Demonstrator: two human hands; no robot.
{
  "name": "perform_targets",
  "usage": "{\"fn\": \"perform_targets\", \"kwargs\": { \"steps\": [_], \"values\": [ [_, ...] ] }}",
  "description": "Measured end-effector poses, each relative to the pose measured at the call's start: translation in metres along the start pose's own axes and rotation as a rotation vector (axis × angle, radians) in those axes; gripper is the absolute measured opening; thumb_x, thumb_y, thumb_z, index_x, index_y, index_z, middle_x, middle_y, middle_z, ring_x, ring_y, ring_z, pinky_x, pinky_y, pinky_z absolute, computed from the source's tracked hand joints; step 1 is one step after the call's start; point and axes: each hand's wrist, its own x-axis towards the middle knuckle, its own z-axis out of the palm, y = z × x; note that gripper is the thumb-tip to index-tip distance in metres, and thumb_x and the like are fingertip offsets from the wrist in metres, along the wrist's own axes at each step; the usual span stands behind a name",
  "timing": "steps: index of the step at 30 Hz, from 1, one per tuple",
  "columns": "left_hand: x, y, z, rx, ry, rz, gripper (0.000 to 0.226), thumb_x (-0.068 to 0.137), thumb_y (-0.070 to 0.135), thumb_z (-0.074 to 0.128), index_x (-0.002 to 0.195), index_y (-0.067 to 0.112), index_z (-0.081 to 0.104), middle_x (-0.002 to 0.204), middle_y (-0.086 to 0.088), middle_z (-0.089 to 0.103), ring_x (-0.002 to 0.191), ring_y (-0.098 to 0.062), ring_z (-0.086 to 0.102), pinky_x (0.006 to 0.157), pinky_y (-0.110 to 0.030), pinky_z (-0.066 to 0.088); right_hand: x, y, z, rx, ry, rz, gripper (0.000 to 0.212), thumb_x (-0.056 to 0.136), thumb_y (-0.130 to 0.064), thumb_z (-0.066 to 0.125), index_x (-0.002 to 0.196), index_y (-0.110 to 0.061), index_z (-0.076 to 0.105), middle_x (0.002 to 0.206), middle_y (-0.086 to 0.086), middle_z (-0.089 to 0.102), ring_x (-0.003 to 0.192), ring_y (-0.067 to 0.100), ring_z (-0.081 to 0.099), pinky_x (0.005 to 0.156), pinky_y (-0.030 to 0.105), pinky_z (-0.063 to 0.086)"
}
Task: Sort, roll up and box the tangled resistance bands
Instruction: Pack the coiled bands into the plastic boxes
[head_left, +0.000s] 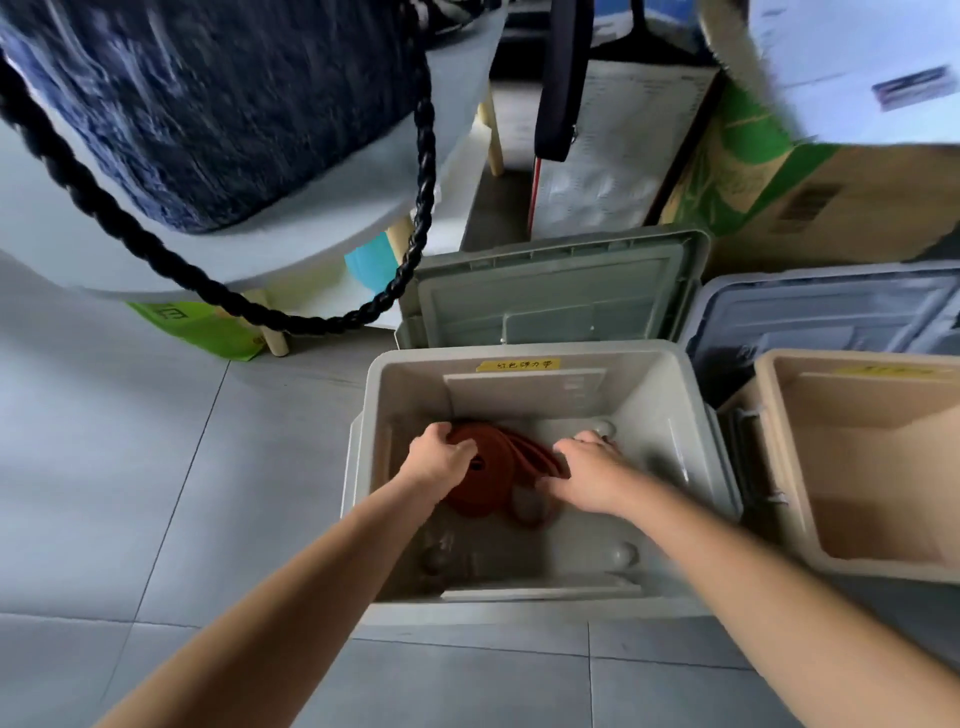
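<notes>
Person's forearms bare along whole visible length (stretched long by wide-angle lens); left grip (440, 458) and right grip (589, 475) bare too.

Soft even daylight, faint shadows, wide-angle bending at edges, motion blur upper right.
</notes>
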Motion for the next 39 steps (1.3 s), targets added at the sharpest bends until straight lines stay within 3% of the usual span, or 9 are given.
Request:
{"fn": "perform_targets", "kwargs": {
  "steps": [7, 14, 16, 19, 24, 26, 30, 33, 39],
  "values": [
    [-0.179, 0.065, -0.100, 0.452, -0.143, 0.170, 0.043, 0.090, 0.020, 0.047, 0.131, 0.007, 0.047, 0.123, -0.017, 0.058, 0.104, -0.033, 0.058, 0.083, -0.036, 0.048, -0.204, -0.010, -0.093, 0.107, 0.023, 0.091, 0.056, 0.085, -0.050, 0.057, 0.127, -0.014, 0.049, 0.133, 0.009, 0.039, 0.126, 0.028, 0.037, 0.102, 0.037, 0.038],
    [-0.403, 0.180, -0.222, 0.252, -0.232, 0.189, 0.018, 0.090, 0.020, 0.056, 0.104, 0.009, 0.057, 0.102, -0.015, 0.063, 0.092, -0.030, 0.061, 0.074, -0.036, 0.047, -0.469, -0.036, -0.203, 0.623, 0.202, 0.311, 0.054, 0.085, -0.039, 0.065, 0.129, -0.011, 0.051, 0.131, 0.012, 0.053, 0.121, 0.026, 0.050, 0.095, 0.029, 0.037],
    [-0.455, 0.219, -0.243, 0.239, -0.296, 0.277, 0.015, 0.080, 0.026, 0.053, 0.083, 0.011, 0.055, 0.087, -0.017, 0.060, 0.081, -0.025, 0.057, 0.068, -0.033, 0.043, -0.537, -0.042, -0.221, 0.692, 0.256, 0.374, 0.052, 0.086, -0.037, 0.064, 0.128, -0.009, 0.052, 0.129, 0.014, 0.056, 0.119, 0.027, 0.053, 0.093, 0.031, 0.040],
    [-0.508, 0.261, -0.253, 0.302, -0.415, 0.496, 0.005, 0.086, 0.015, 0.052, 0.086, 0.010, 0.054, 0.089, -0.028, 0.061, 0.084, -0.038, 0.059, 0.070, -0.033, 0.044, -0.618, -0.051, -0.231, 0.737, 0.394, 0.439, 0.049, 0.086, -0.035, 0.065, 0.126, -0.010, 0.054, 0.125, 0.013, 0.060, 0.115, 0.025, 0.057, 0.086, 0.028, 0.041],
    [-0.553, 0.284, -0.237, 0.604, -0.459, 0.820, 0.011, 0.093, 0.016, 0.050, 0.092, 0.007, 0.057, 0.091, -0.019, 0.063, 0.088, -0.035, 0.059, 0.063, -0.028, 0.035, -0.715, -0.069, -0.191, 0.791, 0.637, 0.629, 0.054, 0.083, -0.031, 0.068, 0.129, -0.007, 0.051, 0.122, 0.015, 0.060, 0.112, 0.029, 0.058, 0.087, 0.034, 0.043],
    [-0.571, 0.286, -0.217, 0.683, -0.496, 0.832, 0.016, 0.093, 0.016, 0.051, 0.103, 0.006, 0.058, 0.097, -0.016, 0.066, 0.095, -0.033, 0.061, 0.072, -0.030, 0.043, -0.753, -0.077, -0.161, 0.845, 0.690, 0.753, 0.056, 0.083, -0.033, 0.068, 0.131, -0.009, 0.049, 0.122, 0.014, 0.059, 0.111, 0.028, 0.058, 0.083, 0.028, 0.039],
    [-0.613, 0.306, -0.153, 0.781, -0.623, 0.862, 0.029, 0.094, 0.027, 0.052, 0.123, 0.026, 0.053, 0.102, 0.006, 0.063, 0.097, -0.017, 0.060, 0.073, -0.021, 0.040, -0.824, -0.082, -0.097, 1.016, 0.722, 0.993, 0.058, 0.083, -0.040, 0.065, 0.133, -0.014, 0.048, 0.126, 0.008, 0.057, 0.111, 0.022, 0.058, 0.081, 0.027, 0.041],
    [-0.654, 0.332, -0.082, 0.849, -0.748, 1.022, 0.033, 0.094, 0.023, 0.054, 0.126, 0.019, 0.053, 0.108, 0.005, 0.061, 0.094, -0.010, 0.054, 0.070, -0.014, 0.034, -0.864, -0.063, -0.059, 1.164, 0.750, 1.152, 0.056, 0.082, -0.038, 0.068, 0.130, -0.015, 0.050, 0.127, 0.007, 0.057, 0.110, 0.020, 0.059, 0.083, 0.031, 0.047],
    [-0.743, 0.361, 0.048, 0.975, -0.848, 1.119, 0.028, 0.095, 0.029, 0.051, 0.122, 0.023, 0.053, 0.100, 0.011, 0.058, 0.086, -0.005, 0.055, 0.068, -0.019, 0.039, -0.916, 0.025, -0.042, 1.206, 0.749, 1.205, 0.052, 0.085, -0.038, 0.065, 0.131, -0.019, 0.049, 0.130, 0.002, 0.054, 0.112, 0.015, 0.056, 0.087, 0.026, 0.043]
  ]
}}
